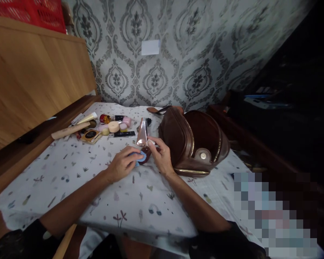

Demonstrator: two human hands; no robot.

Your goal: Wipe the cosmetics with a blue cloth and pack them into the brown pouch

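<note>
Left hand [125, 162] has its fingers curled on a blue cloth [142, 156], set against a small dark container [147, 154] between the two hands; the right hand [162, 154] pinches the container near its white top [151, 142]. Just beyond lies a shiny pinkish tube [142, 132]. A brown bag [175, 144] gapes to the right, assorted cosmetics [113, 126] sit left. Printed white cloth [97, 201] covers the worktop, before patterned wallpaper [136, 68] and beside a wooden cabinet [40, 68].
</note>
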